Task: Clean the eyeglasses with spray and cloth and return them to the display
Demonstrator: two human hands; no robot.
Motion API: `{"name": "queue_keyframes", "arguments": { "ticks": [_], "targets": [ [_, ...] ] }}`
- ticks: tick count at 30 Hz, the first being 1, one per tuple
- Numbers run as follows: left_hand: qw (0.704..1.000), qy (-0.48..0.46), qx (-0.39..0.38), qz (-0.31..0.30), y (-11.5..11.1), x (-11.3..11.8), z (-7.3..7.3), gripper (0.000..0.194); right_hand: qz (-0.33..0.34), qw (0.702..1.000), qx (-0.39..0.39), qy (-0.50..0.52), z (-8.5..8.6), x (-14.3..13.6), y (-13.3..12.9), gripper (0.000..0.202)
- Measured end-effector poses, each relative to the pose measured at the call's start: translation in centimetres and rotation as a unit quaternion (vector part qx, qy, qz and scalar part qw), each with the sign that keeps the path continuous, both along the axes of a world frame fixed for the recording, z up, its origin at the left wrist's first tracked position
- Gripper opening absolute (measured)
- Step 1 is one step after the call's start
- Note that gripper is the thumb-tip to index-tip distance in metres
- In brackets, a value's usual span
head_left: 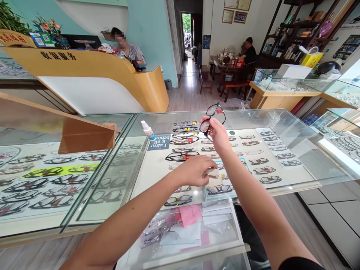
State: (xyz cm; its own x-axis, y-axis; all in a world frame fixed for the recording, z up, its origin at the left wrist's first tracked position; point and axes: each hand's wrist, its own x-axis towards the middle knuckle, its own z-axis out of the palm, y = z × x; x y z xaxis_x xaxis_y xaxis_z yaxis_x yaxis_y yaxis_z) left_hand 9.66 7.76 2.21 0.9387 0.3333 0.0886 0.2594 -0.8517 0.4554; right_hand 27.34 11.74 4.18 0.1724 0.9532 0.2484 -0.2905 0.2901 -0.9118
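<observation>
Black-framed eyeglasses (pixel 213 117) with a small red tag on one lens are raised above the glass counter. My right hand (pixel 217 135) grips them by one side, fingers closed. Lower and to the left, my left hand (pixel 198 170) is closed on a beige cloth (pixel 213 177), low over the countertop. On the glass ahead, to the left of the raised glasses, stands a small white spray bottle (pixel 148 130). Rows of eyeglass frames (pixel 184 140) lie in the showcase beneath both hands.
A pulled-out drawer (pixel 194 232) with plastic bags and pink paper sits below the counter. A wooden-framed mirror (pixel 87 138) leans at left. One person sits behind the cashier desk (pixel 112 63), another at a table (pixel 225 63). More showcases (pixel 287 84) stand at right.
</observation>
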Motion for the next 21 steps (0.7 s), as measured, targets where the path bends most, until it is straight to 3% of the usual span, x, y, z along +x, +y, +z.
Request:
{"name": "queue_keyframes", "arguments": {
  "ticks": [6,11,16,21],
  "targets": [
    [0.996,-0.033,-0.079,0.037,0.3,0.3,-0.9,0.018,-0.013,1.000,-0.007,0.006,0.4,-0.2,-0.3,0.041],
    [0.953,-0.102,-0.259,0.117,1.3,-0.2,-0.3,0.041,-0.030,0.999,0.001,0.030,0.4,0.4,0.0,0.038],
    [0.845,-0.251,-0.434,0.184,3.6,-1.8,1.1,0.044,-0.048,0.998,-0.006,0.046,0.8,0.9,-0.1,0.038],
    [0.674,-0.431,-0.511,0.314,6.5,-3.7,1.9,0.033,-0.038,0.999,0.002,0.020,1.0,0.3,-0.6,0.037]
  ]
}}
